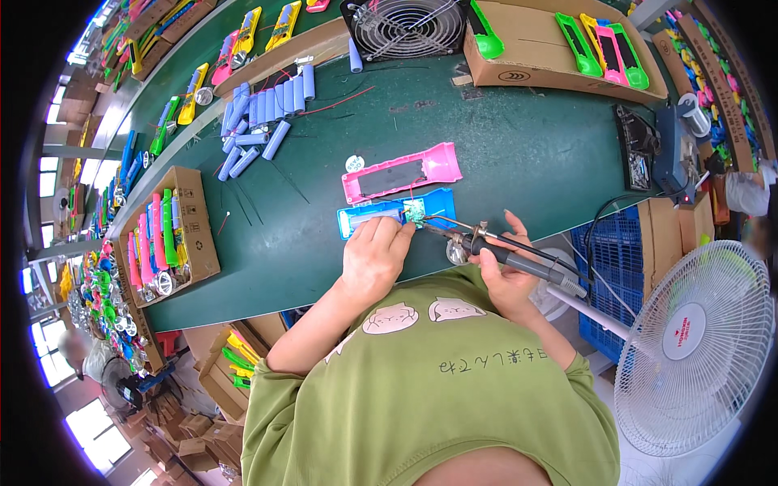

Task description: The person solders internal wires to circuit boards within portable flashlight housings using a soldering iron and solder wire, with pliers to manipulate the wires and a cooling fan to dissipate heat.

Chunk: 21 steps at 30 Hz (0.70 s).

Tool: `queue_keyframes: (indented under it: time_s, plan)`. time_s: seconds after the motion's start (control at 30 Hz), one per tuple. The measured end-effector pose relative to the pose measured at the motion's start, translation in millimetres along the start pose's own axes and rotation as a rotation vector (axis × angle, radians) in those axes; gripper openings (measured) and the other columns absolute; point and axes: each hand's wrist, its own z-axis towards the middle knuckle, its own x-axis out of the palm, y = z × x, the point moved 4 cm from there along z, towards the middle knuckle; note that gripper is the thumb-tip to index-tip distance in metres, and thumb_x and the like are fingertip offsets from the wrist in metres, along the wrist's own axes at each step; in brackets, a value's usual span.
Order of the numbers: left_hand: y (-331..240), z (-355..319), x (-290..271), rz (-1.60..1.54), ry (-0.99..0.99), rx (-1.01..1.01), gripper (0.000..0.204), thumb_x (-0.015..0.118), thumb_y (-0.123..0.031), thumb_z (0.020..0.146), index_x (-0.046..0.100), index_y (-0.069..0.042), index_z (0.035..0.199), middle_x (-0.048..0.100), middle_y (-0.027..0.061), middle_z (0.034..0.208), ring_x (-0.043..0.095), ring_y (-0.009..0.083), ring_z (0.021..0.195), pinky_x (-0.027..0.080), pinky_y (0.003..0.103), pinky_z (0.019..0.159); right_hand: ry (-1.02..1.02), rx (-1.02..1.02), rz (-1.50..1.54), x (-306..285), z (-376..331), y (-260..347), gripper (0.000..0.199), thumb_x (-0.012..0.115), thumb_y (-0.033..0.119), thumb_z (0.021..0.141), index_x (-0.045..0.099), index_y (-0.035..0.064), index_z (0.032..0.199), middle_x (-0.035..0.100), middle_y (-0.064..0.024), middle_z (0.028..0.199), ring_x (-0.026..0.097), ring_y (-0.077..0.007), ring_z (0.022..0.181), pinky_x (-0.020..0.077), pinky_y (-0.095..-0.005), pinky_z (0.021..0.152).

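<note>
My left hand (377,253) is bent over the near edge of a blue flashlight housing half (442,204), fingertips pressed together on it beside a lavender battery cell (375,219) lying inside. A small green circuit board (415,212) sits at the housing's wider end, with red wire rising from it. In my right hand (509,279) is a soldering iron (519,261), fingers wrapped round its dark grip and its tip pointing left at the board. A thin feed tube runs along the iron. Just beyond lies a pink housing half (442,163). A round reflector (456,253) shows below the iron.
Lavender battery cells (275,101) with loose wires lie at the far left. A carton of flashlights (194,227) stands left. A metal-grilled fan (409,31) and a carton (519,71) of housings stand at the back. The iron's station (674,146) and a white fan (689,340) are right.
</note>
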Motion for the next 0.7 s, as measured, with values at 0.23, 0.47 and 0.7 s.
queue_keyframes:
  time_s: [0.23, 0.47, 0.7]
  plan:
    - [0.6, -1.4, 0.5, -0.005, 0.013, 0.019, 0.026, 0.059, -0.006, 0.064, 0.061, 0.000, 0.090, 0.047, 0.0061, 0.073, 0.050, 0.0203, 0.067, 0.042, 0.031, 0.057, -0.062, 0.112, 0.103, 3.0, -10.1, -8.4, 0.018, 0.064, 0.001, 0.074, 0.058, 0.0017, 0.092, 0.064, -0.0037, 0.064, 0.061, -0.0120, 0.068, 0.0262, -0.0479, 0.101]
    - [-2.9, -3.9, 0.2, 0.010, 0.042, 0.031, 0.028, 0.058, -0.006, 0.064, 0.060, 0.000, 0.091, 0.046, 0.0070, 0.074, 0.050, 0.0213, 0.068, 0.041, 0.031, 0.057, -0.164, 0.199, 0.186, -8.1, -8.5, -4.2, 0.018, 0.062, 0.001, 0.077, 0.057, 0.0010, 0.095, 0.065, -0.0043, 0.065, 0.063, -0.0116, 0.072, 0.0237, -0.0468, 0.103]
    - [-11.0, 7.9, -14.1, 0.077, 0.016, -0.025, 0.021, 0.066, -0.003, 0.065, 0.063, -0.004, 0.086, 0.052, 0.0069, 0.080, 0.052, 0.0229, 0.075, 0.042, 0.034, 0.062, -0.293, 0.179, 0.282, -28.1, -1.2, -3.3, 0.021, 0.058, 0.001, 0.080, 0.053, -0.0060, 0.099, 0.056, -0.0178, 0.100, 0.065, -0.0201, 0.074, 0.0518, -0.0337, 0.082]
